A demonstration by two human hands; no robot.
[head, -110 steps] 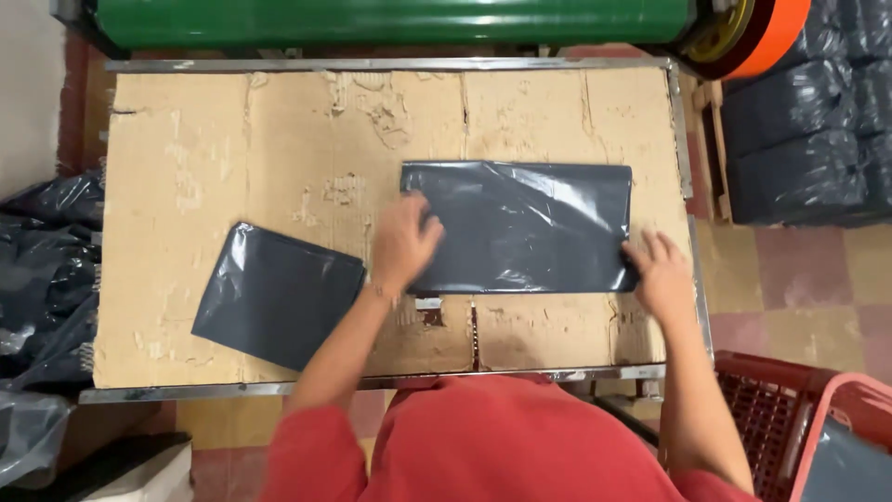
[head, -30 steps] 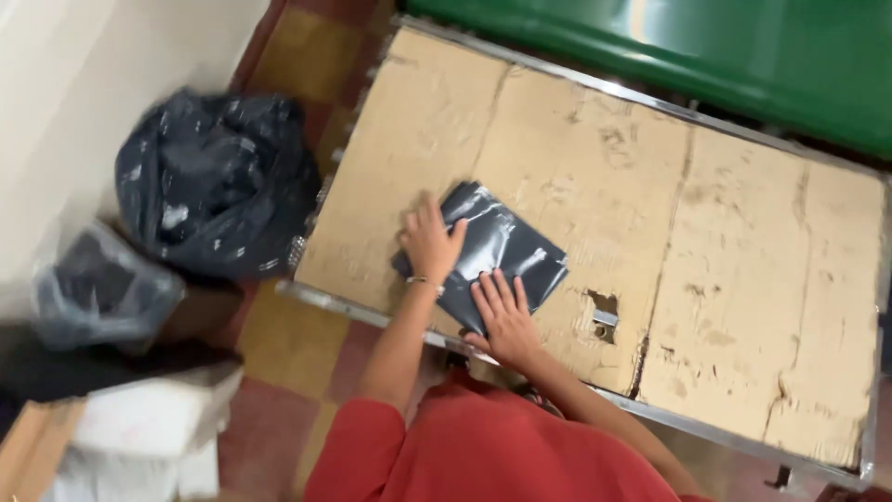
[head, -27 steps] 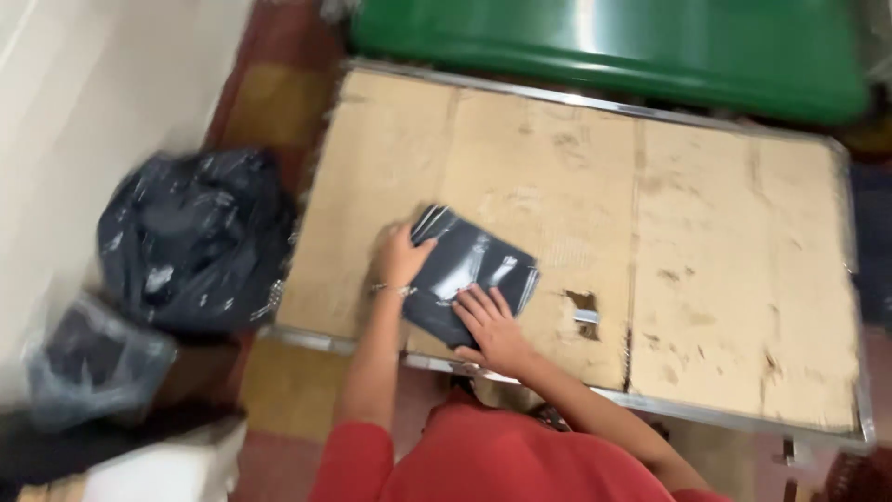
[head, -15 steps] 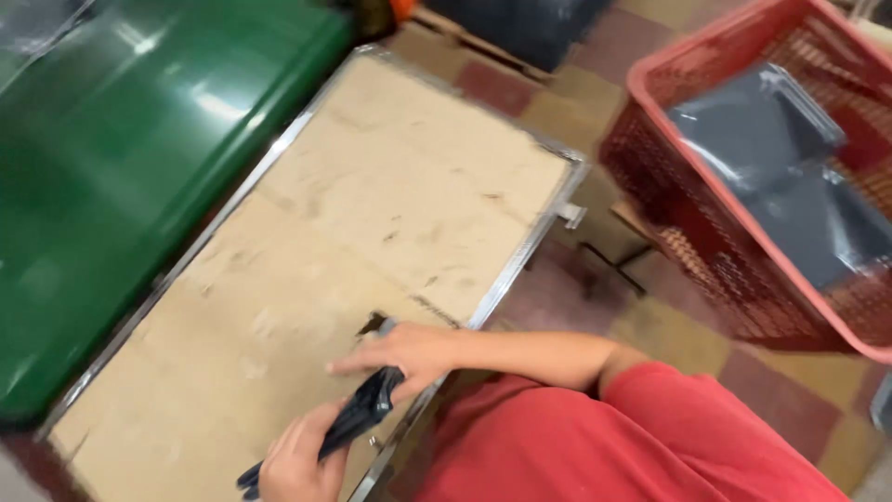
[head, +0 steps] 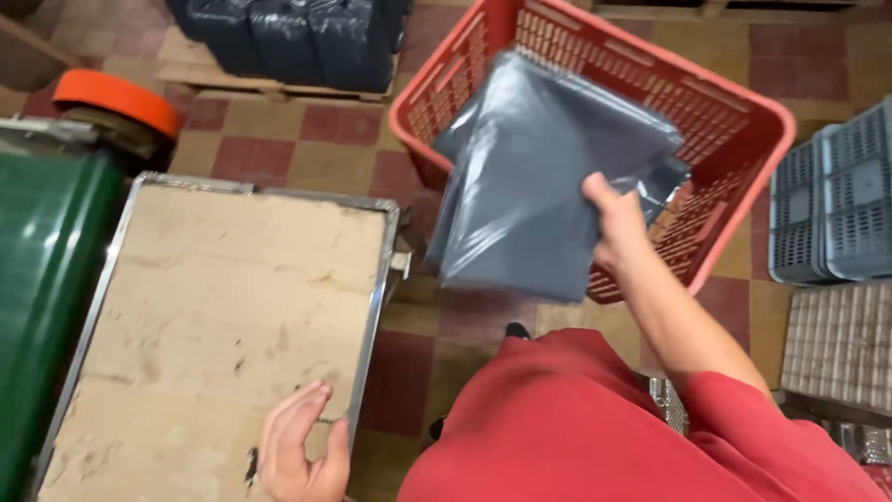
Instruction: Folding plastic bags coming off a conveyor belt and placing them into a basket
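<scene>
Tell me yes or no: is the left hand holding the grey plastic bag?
No, the right hand grips the grey plastic bag over the red basket, while the left hand rests on the table's edge.

grey plastic bag (head: 530,200), red slotted basket (head: 743,139), red-and-tan checkered floor (head: 307,139), green roller (head: 42,270), red shirt (head: 576,428).

Folded grey plastic bag (head: 520,186): flat, glossy, slightly creased, roughly rectangular. Held in the air by its right edge in the right hand (head: 618,223), thumb on top. Hangs tilted, lower edge drooping toward the near left, over the near-left rim of the red mesh basket (head: 734,121).
</scene>
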